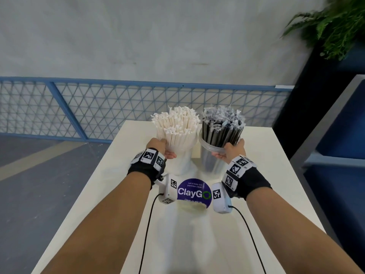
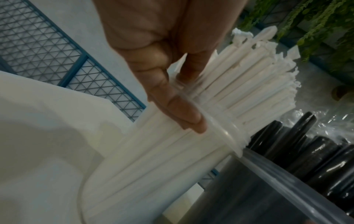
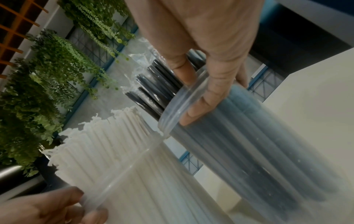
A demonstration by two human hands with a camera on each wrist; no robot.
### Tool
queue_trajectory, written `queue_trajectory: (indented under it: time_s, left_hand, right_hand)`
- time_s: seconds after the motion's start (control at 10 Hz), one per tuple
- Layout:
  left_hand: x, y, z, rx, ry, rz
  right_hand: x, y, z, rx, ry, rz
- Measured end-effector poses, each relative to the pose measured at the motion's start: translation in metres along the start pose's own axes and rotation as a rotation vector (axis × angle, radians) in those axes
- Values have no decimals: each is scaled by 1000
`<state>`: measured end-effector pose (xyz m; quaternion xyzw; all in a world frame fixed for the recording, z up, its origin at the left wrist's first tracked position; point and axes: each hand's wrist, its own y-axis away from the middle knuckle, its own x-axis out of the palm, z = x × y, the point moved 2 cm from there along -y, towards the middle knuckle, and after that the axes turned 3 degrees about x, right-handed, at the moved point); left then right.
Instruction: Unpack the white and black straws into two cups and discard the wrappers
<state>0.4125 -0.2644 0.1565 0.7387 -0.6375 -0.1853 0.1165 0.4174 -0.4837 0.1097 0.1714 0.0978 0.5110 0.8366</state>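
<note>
Two clear cups stand side by side at the far end of the white table. The left cup is packed with white paper-wrapped straws. The right cup holds black straws in clear plastic wrappers. My left hand pinches the left cup's rim, thumb against the straws. My right hand grips the right cup's rim the same way.
A round purple ClayGo sticker lies on the table between my wrists. A blue mesh railing runs behind the table. A dark planter with a fern and a blue cabinet stand close on the right.
</note>
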Motion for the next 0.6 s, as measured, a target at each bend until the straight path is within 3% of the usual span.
queue_trajectory:
  time_s: [0.3,0.6]
  left_hand:
    - [2,-27,10,19,-5,2]
    - [-8,-26,25,85,-129,1]
  right_hand:
    - [9,-17,0,-33,-14,31]
    - [-15,5,-8,-43,70,85]
